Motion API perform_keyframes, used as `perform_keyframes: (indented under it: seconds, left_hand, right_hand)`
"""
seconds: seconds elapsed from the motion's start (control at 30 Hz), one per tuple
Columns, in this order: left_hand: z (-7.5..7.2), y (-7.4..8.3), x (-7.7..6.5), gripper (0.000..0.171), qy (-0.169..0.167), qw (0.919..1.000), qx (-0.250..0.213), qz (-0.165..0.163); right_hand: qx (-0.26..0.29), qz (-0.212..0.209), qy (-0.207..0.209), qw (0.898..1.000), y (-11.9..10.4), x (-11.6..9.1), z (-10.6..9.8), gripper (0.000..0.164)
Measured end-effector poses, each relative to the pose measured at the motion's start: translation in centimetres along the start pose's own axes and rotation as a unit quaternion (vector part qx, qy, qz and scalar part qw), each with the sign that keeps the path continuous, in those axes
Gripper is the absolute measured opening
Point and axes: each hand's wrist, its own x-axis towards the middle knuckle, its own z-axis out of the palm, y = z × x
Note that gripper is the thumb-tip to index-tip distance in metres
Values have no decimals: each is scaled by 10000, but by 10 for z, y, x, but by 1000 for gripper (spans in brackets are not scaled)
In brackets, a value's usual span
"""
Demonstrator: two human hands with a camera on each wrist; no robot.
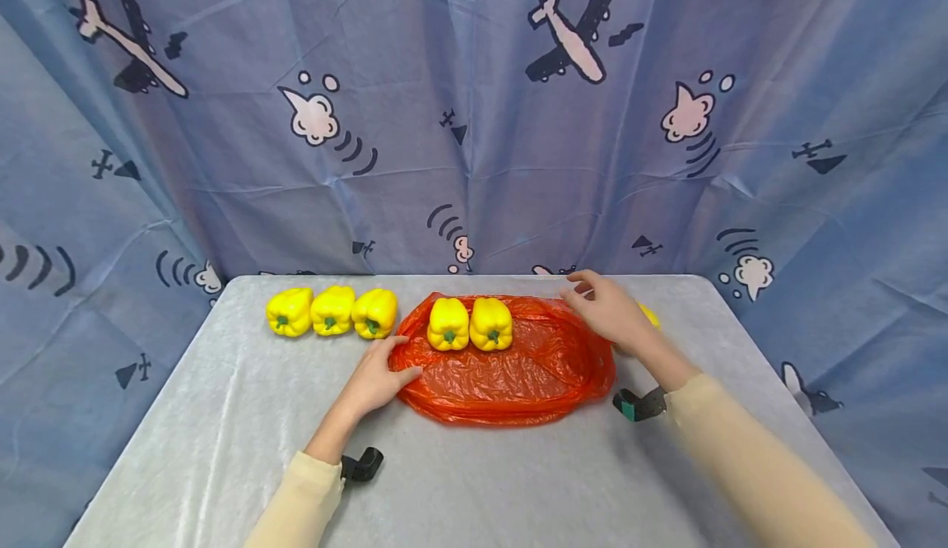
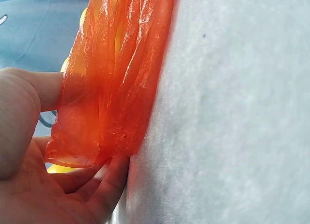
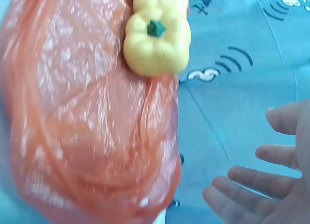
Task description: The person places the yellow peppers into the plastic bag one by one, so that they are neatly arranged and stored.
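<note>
A red plastic bag (image 1: 511, 379) lies spread on the table. Two yellow bell peppers (image 1: 448, 323) sit side by side on its far part, stems toward me. At the bag's left edge my left hand (image 1: 376, 373) holds the film, thumb on one side and fingers on the other; the left wrist view shows the translucent bag (image 2: 114, 83) between them. My right hand (image 1: 611, 313) is raised over the bag's far right corner, holding nothing. In the right wrist view its fingers (image 3: 252, 190) are spread apart, well away from the nearer pepper (image 3: 157, 49).
Three more yellow bell peppers (image 1: 332, 310) stand in a row left of the bag. Another pepper (image 1: 649, 315) shows partly behind my right hand. A pale cloth covers the table (image 1: 474, 490), and a blue patterned curtain (image 1: 415, 120) hangs behind it.
</note>
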Motion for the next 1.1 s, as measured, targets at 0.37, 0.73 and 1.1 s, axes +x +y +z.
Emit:
perform_keyframes:
  seconds: [0.37, 0.73, 1.1]
  left_hand:
    - [1, -1, 1, 60, -44, 10000, 14, -9]
    - [0, 0, 1, 60, -33, 10000, 44, -7]
    - [1, -1, 0, 60, -14, 10000, 83, 28]
  right_hand:
    - [-34, 283, 425, 9987, 43, -10, -27, 60]
    - [-54, 275, 727, 9970, 68, -20, -45, 58]
    - [-64, 477, 560, 9973, 90, -25, -42, 67]
